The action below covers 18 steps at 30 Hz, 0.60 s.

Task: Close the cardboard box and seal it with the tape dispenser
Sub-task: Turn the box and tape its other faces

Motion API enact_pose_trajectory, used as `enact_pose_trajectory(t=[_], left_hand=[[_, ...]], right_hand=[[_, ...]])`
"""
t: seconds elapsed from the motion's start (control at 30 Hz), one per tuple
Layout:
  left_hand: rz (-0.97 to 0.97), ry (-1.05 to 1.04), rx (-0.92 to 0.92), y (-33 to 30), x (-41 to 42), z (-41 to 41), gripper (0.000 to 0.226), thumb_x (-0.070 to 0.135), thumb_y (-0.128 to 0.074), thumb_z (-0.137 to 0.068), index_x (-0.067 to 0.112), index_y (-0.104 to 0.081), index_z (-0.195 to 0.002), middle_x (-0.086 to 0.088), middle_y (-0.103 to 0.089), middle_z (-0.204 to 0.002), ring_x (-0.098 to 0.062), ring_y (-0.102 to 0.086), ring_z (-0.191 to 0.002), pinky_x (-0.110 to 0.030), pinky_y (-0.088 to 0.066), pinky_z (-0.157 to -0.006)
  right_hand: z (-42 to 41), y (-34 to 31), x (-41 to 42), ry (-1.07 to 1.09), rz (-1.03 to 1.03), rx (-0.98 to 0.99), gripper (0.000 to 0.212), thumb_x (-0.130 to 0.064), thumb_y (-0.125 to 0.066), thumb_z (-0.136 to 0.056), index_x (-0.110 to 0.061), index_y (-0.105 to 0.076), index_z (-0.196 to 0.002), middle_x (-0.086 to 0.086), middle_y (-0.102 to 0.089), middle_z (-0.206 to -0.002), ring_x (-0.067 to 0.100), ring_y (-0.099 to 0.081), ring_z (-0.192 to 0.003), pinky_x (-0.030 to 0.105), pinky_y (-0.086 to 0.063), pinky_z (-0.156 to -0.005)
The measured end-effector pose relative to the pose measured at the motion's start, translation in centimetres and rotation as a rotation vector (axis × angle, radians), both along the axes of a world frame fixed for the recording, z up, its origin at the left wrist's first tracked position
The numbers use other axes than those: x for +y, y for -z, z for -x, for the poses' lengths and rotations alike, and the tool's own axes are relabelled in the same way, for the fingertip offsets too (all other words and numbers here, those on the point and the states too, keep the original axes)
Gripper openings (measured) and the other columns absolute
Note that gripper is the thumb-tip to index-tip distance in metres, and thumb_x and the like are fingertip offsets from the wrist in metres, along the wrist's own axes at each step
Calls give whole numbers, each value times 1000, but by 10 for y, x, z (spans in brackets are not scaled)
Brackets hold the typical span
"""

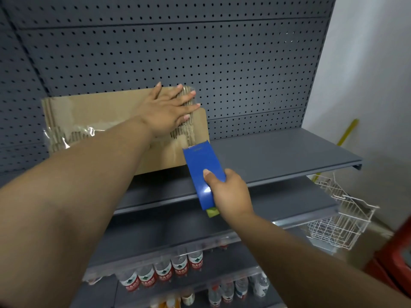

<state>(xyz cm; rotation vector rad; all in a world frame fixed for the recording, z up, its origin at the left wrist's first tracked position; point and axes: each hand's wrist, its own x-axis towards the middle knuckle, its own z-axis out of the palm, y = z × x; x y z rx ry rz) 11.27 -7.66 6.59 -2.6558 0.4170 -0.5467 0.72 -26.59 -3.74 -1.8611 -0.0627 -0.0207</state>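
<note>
On the upper grey shelf point(278, 152), cardboard box point(106, 127) against the pegboard point(200, 52), left hand point(165, 112) flat with fingers spread over taped top, right hand point(230, 193) wrapped around blue tape dispenser point(203, 167), dispenser front edge touching box right end, water bottles point(164, 271) on lower shelves.

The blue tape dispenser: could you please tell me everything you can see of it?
The tape dispenser has a glossy blue, plastic-looking body with a glare spot, and something green shows at its near end. It is tilted, its far end against the right part of the cardboard box on the grey shelf. The right hand grips its near end, thumb on top.
</note>
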Motion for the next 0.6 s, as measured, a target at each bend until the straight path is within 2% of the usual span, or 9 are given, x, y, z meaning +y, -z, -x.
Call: enact_pose_trajectory(t=[0.1, 0.17, 0.2, 0.27, 0.33, 0.43, 0.53, 0.6], left_hand=[[-30, -1, -40, 2, -3, 3, 46, 41, -16, -100, 42, -10, -145, 13, 1, -156, -15, 6, -144, -48, 11, -112], [-63, 27, -80, 5, -3, 4, 47, 36, -22, -101, 38, -12, -146, 9, 0, -157, -18, 6, -144, -45, 13, -112], [-74, 54, -80, 6, -4, 5, 49, 29, -27, -101, 35, -12, -147, 7, 1, -157, -19, 7, -144, -42, 13, -112], [-72, 139, -34, 8, -4, 6, 67, -1, -37, -95, 32, -11, -147, 5, 2, -156, -22, 7, -144, -37, 12, -111], [-88, 184, 26, 8, -7, 7, 83, -16, -37, -86, 35, -13, -147, 7, 1, -156, -24, 6, -144, -39, 9, -113], [-136, 106, 76, 6, -9, 7, 67, -3, -39, -92, 34, -21, -146, 8, -5, -157, -21, 8, -144, -42, 11, -112], [-158, 77, 67, 6, -7, 6, 48, 31, -35, -99, 38, -22, -145, 12, -6, -157, -16, 8, -144, -44, 13, -112], [-133, 70, 69, 6, -5, 4, 47, 49, -24, -97, 40, -24, -143, 15, -5, -156, -14, 7, -144, -44, 12, -112]], right_hand=[[-2, -1, 1, -9, -21, 38, 32, -45, -54, -87, -13, -54, -83, 3, -61, -83, 23, -60, -76, 33, -47, -68], [-5, -4, 1, -11, -36, 51, 31, -44, -55, -87, -14, -52, -78, 3, -60, -82, 22, -59, -73, 32, -46, -65], [-6, -6, 0, -10, -34, 51, 32, -44, -55, -87, -15, -50, -74, 3, -58, -79, 21, -56, -69, 30, -43, -61], [-7, -7, -1, -7, -17, 52, 34, -43, -55, -86, -15, -46, -69, 3, -56, -76, 21, -53, -66, 29, -39, -58], [-8, -9, 0, -9, -3, 57, 35, -44, -55, -86, -14, -46, -70, 4, -55, -76, 21, -52, -66, 29, -39, -59], [-8, -14, 0, -14, 1, 62, 36, -44, -55, -85, -12, -47, -71, 4, -54, -75, 21, -51, -65, 30, -39, -59], [-7, -14, 2, -6, -1, 49, 44, -52, -57, -83, -14, -43, -66, 1, -51, -69, 18, -49, -61, 28, -37, -54], [-5, -13, 4, -8, 2, 40, 45, -55, -58, -82, -16, -44, -65, -1, -50, -65, 16, -49, -59, 27, -37, -53]])
